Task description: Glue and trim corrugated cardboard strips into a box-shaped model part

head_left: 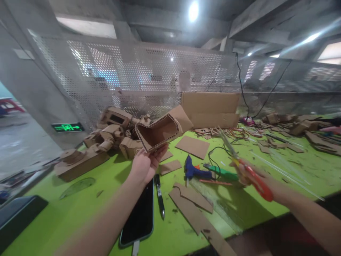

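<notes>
My left hand [149,164] grips a hollow cardboard piece [183,121] from below, its notched open end facing me and a flap sticking out to the right. In my right hand [243,174] is a pair of scissors [257,181] with red and yellow handles; the blades point up and away, apart from the cardboard. Beneath my right hand lie a green-handled tool [223,173] and a blue glue gun [195,170]. A phone [140,217] and a black pen [160,197] rest below my left hand.
Cardboard models [112,137] crowd the left back of the green table [87,209]. Flat cardboard strips [191,209] and a clear ruler [221,209] lie at the front. A large cardboard sheet [210,106] leans at the back; scraps [271,144] and glue sticks [282,170] lie right.
</notes>
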`<state>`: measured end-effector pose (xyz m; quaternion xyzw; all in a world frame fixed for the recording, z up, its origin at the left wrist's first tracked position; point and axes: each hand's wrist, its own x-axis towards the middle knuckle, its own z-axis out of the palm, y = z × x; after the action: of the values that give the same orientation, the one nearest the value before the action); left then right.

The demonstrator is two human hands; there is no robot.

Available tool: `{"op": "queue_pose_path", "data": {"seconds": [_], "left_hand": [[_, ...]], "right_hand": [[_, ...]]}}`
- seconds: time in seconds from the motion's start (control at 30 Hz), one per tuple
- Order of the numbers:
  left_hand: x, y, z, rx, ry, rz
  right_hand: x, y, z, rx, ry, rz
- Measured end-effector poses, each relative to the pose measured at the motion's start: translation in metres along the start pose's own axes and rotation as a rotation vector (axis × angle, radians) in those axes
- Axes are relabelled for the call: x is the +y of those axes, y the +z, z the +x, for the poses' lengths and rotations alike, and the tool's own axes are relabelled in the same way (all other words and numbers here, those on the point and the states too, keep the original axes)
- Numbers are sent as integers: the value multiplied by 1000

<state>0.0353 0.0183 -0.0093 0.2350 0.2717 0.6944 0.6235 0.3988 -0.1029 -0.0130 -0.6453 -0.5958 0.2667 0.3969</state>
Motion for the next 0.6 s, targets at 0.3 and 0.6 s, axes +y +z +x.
{"op": "queue_pose_path", "data": {"seconds": [0.3, 0.6], "left_hand": [[9, -2, 5, -40, 113, -44], [3, -1, -6, -75, 101, -20]], "right_hand": [[-81, 85, 57, -282, -133, 82], [-61, 109, 63, -307, -182, 33]]}}
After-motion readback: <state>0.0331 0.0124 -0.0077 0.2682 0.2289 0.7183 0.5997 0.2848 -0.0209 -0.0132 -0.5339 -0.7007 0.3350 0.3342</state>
